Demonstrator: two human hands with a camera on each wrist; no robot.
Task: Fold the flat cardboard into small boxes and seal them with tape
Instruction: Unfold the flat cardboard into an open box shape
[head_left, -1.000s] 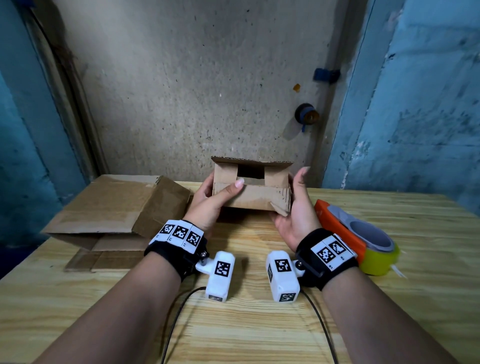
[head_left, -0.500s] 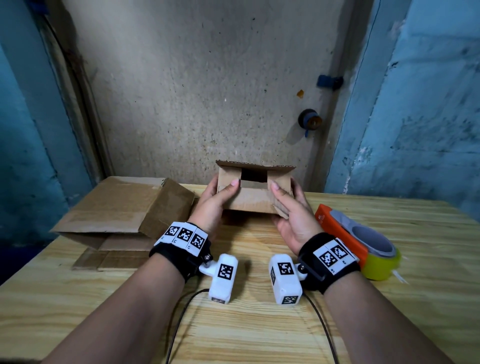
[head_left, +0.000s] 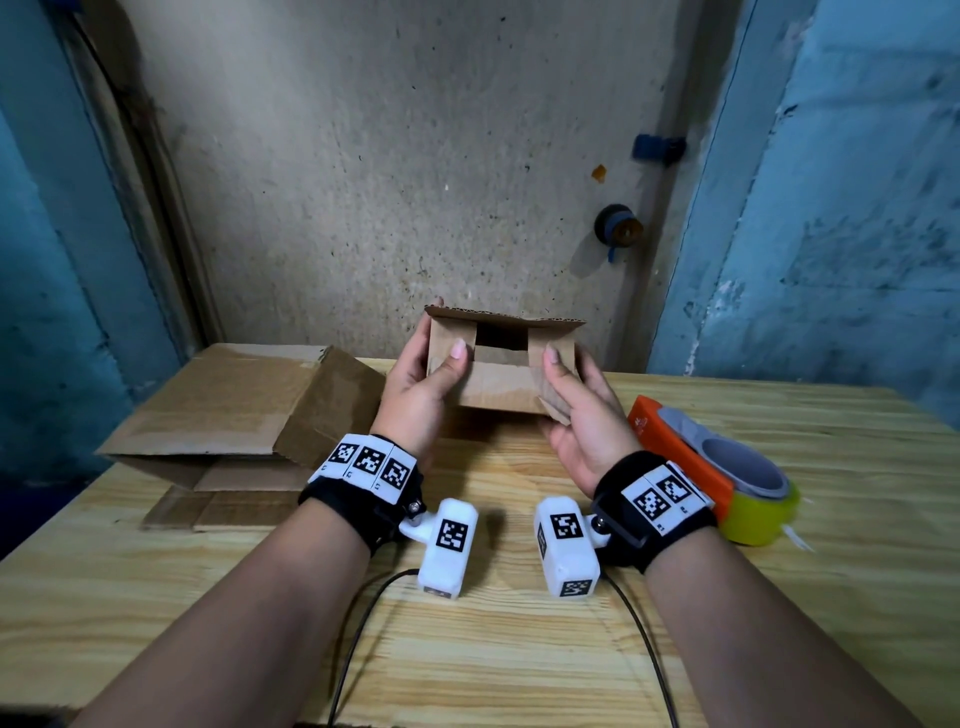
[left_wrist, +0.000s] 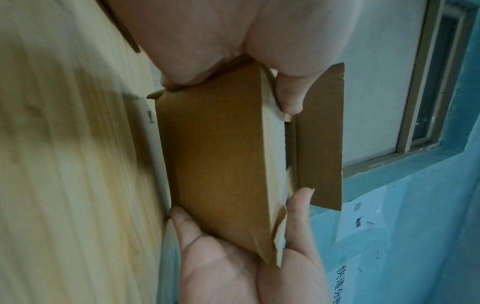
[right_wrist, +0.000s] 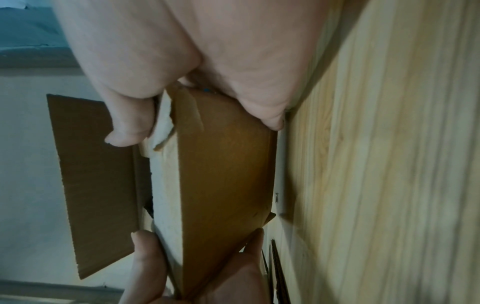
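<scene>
A small brown cardboard box (head_left: 498, 387) is held up over the wooden table (head_left: 519, 649), its flapped end facing me. The two side flaps are folded in, a dark gap shows between them, and the far flap (left_wrist: 319, 135) sticks out unfolded. My left hand (head_left: 431, 374) grips the left end, thumb on the front face. My right hand (head_left: 569, 379) grips the right end the same way, by a torn corner (left_wrist: 275, 232). Both wrist views show the box (right_wrist: 223, 174) pinched between thumbs and fingers. An orange tape dispenser (head_left: 675, 457) with a yellow-green roll lies at the right.
A larger open cardboard box (head_left: 234, 410) lies on its side at the left on flat cardboard (head_left: 208, 512). A rough wall stands close behind the table. Cables (head_left: 358, 623) trail from the wrist cameras across the near table.
My right thumb has swung from the box's side onto its front face, and the box has tipped slightly. The left hand keeps its grip.
</scene>
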